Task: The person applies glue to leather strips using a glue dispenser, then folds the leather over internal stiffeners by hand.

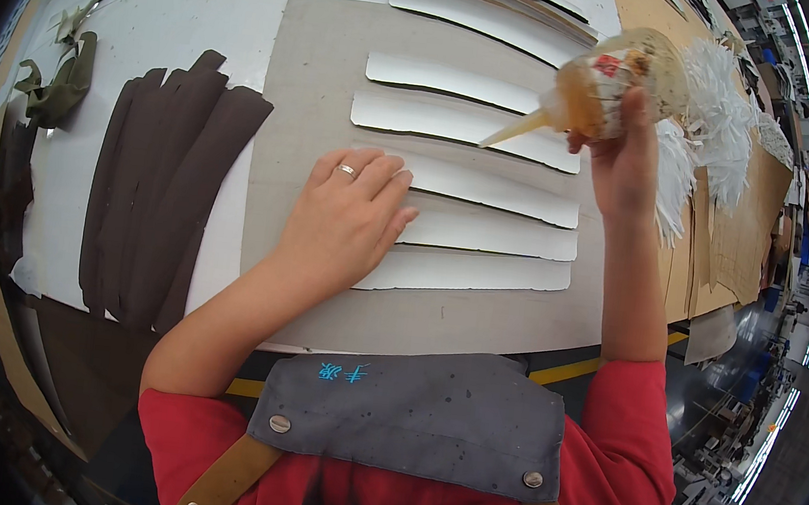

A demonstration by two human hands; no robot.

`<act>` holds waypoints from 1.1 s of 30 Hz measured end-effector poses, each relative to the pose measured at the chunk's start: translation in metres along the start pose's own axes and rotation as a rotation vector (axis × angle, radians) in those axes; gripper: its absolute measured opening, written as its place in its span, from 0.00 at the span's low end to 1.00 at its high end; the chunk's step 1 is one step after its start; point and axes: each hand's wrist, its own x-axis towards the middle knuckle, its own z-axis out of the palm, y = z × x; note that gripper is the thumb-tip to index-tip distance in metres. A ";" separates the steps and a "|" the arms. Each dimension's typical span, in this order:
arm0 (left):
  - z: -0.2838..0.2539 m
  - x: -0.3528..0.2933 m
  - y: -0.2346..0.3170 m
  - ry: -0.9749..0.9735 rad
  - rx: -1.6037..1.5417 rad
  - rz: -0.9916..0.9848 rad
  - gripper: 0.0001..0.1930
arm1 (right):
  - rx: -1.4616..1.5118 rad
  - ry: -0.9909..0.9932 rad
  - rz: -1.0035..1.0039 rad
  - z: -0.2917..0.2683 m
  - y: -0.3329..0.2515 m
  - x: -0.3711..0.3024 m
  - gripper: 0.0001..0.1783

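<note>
Now, in the head view, your right hand point(624, 152) curls around a squeeze bottle point(583, 99) above the white strips point(467, 128).
The bottle seems light and soft (perhaps slippery), best held by its rounded body; your left hand point(341, 216), loosely open, visibly grasping nothing, lies over thin, smooth strip ends.

A short row of bright blue characters point(344, 372) stands on the grey apron point(435, 428), near its upper left corner. The nozzle bottle point(580, 101) bears a pale label point(627, 71) with red print point(606, 65), too small to read.
</note>
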 end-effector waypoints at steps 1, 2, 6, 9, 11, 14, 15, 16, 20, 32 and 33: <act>0.005 -0.003 0.001 0.032 0.001 0.042 0.20 | -0.050 -0.047 -0.037 0.016 0.006 0.000 0.24; 0.009 -0.005 0.002 0.034 0.000 0.038 0.20 | -0.075 -0.113 -0.071 0.031 0.008 -0.001 0.24; 0.021 -0.006 0.014 0.061 0.035 0.008 0.22 | -0.187 -0.270 -0.152 0.071 0.019 -0.001 0.25; 0.024 -0.007 0.015 0.058 0.044 -0.003 0.24 | -0.318 -0.303 -0.168 0.087 0.023 -0.002 0.24; 0.026 -0.009 0.014 0.060 0.050 0.004 0.24 | -0.462 -0.352 -0.300 0.091 0.030 0.001 0.25; 0.028 -0.012 0.013 0.073 0.071 0.012 0.25 | -0.506 -0.356 -0.264 0.091 0.038 0.000 0.30; 0.028 -0.012 0.013 0.079 0.057 0.018 0.25 | -0.537 -0.348 -0.264 0.091 0.039 0.000 0.32; 0.028 -0.012 0.012 0.084 0.044 0.025 0.25 | -0.537 -0.350 -0.263 0.091 0.038 0.000 0.32; 0.025 -0.010 0.011 0.087 0.044 0.031 0.25 | -0.622 -0.342 -0.359 0.080 0.033 -0.001 0.34; 0.019 -0.008 0.011 0.044 0.035 0.047 0.23 | -0.689 -0.152 -0.362 0.007 0.013 -0.022 0.27; 0.019 -0.008 0.011 0.039 0.036 0.041 0.22 | -0.712 -0.126 -0.362 0.000 0.012 -0.024 0.27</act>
